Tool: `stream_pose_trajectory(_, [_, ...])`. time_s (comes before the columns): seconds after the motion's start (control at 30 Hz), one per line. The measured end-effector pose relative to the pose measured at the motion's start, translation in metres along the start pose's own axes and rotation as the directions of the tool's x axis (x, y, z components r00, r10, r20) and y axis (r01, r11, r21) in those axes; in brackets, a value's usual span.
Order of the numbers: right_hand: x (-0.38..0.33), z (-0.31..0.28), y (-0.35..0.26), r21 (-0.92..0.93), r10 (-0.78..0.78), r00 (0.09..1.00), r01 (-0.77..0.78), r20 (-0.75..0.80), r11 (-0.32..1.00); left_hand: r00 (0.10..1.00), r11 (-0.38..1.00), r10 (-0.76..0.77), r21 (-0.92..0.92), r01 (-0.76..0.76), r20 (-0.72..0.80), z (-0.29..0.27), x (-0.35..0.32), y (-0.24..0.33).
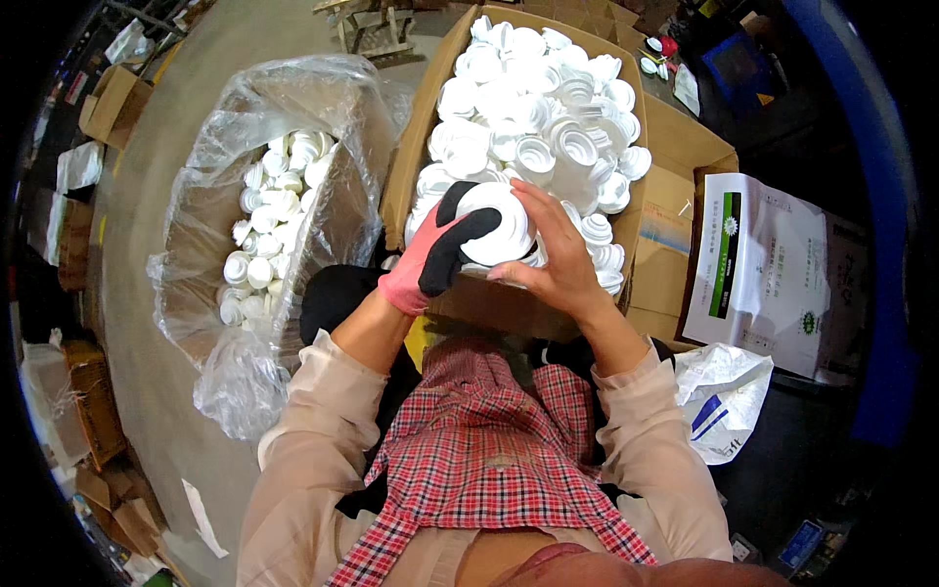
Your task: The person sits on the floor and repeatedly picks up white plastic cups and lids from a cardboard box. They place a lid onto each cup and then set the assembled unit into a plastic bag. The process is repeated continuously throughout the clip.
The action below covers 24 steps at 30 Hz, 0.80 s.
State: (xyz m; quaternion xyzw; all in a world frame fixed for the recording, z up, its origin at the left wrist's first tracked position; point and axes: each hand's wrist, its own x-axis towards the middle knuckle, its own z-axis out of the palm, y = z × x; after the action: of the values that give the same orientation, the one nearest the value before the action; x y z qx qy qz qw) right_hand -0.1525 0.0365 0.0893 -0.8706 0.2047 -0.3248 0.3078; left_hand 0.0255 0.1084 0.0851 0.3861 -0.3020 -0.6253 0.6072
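Between my two hands is a round white plastic cap [501, 220], its flat face turned up. My left hand [437, 247], in a pink glove with black fingertips, grips the cap's left side with thumb and fingers. My bare right hand [562, 256] curves round the right side, fingers at the far edge and thumb at the near edge. Both hands are over the near end of a cardboard box [403, 181] heaped with similar white caps [533, 112]. Some stepped rings show on the caps in the heap.
Left of the box stands a container lined with a clear plastic bag [220, 127], holding more white caps [269, 220]. On the right are an open carton [675, 142], a white printed box [773, 279] and a crumpled white bag [724, 396]. A small wooden stool [377, 27] stands beyond.
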Motion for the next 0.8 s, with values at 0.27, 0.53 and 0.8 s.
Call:
stream_pose_trajectory(0.27, [0.022, 0.009, 0.027, 0.329, 0.201, 0.979, -0.203, 0.039, 0.922, 0.918, 0.926, 0.375, -0.002, -0.378, -0.130, -0.052, 0.007, -0.017])
stream_pose_trajectory(0.53, [0.007, 0.095, 0.085, -0.214, 0.100, 0.969, -0.050, 0.227, 0.975, 0.892, 0.579, 0.396, -0.694, -0.427, -0.219, -0.128, -0.005, 0.013])
stream_pose_trajectory(0.8, [0.034, 0.072, 0.060, -0.033, 0.039, 0.999, -0.038, 0.033, 0.999, 0.996, 0.955, -0.045, 0.289, 0.064, -0.073, -0.090, 0.000, -0.021])
